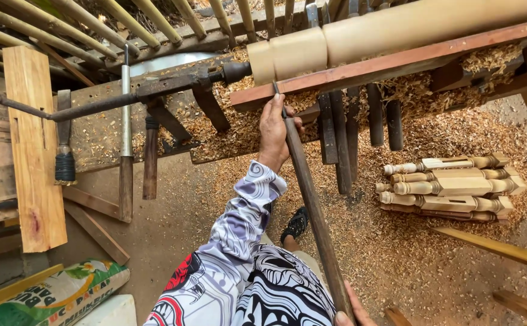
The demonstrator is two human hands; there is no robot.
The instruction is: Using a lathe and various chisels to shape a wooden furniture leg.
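Right hand [347,311], gripping the chisel [309,199], is mostly cut off.

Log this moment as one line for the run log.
left hand grips long chisel near its tip | right hand holds handle end | tip at wooden spindle on lathe | turned legs stacked on shavings

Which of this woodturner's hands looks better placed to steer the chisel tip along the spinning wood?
Probably the left hand: it grips the long chisel near its tip, against the tool rest under the pale workpiece. The right hand holds the handle's far end.
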